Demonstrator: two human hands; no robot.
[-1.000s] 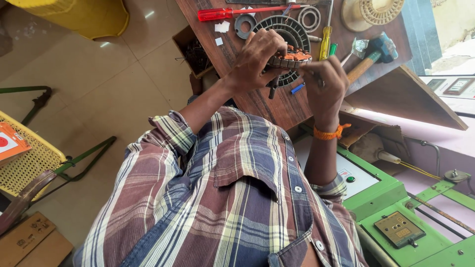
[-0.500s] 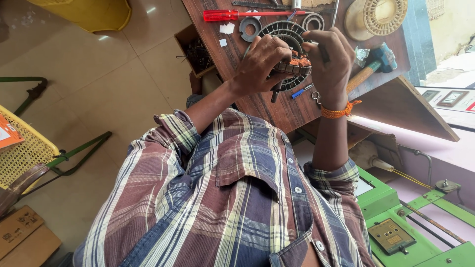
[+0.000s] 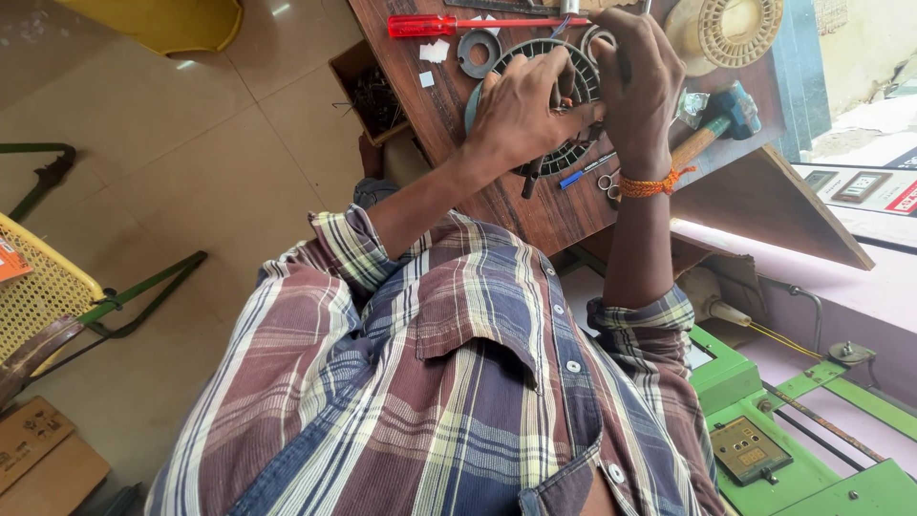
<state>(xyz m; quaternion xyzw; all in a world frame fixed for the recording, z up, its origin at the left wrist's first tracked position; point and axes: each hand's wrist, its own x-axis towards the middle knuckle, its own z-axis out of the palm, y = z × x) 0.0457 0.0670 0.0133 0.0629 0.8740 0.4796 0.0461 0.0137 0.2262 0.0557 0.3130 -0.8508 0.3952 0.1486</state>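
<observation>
A round slotted stator [image 3: 573,153] with copper windings lies on the brown wooden bench [image 3: 535,215]. My left hand [image 3: 521,115] lies on top of it with the fingers curled into its middle. A dark tool handle [image 3: 530,179] sticks out from under the palm. My right hand [image 3: 638,81], with an orange thread [image 3: 648,184] round the wrist, is closed at the stator's far right rim, and a thin dark piece shows between its fingers. The two hands touch over the stator. What the fingers pinch is hidden.
On the bench lie a red screwdriver [image 3: 458,24], a metal ring [image 3: 478,50], a wooden-handled hammer [image 3: 712,129], small scissors [image 3: 608,182] and a cream spool [image 3: 731,29]. A parts box [image 3: 368,91] hangs at the left edge. A green machine [image 3: 764,430] stands right, a yellow chair [image 3: 38,296] left.
Both hands have moved farther onto the stator. My right hand has risen from the near edge to the far right rim, and the left hand has closed in beside it.
</observation>
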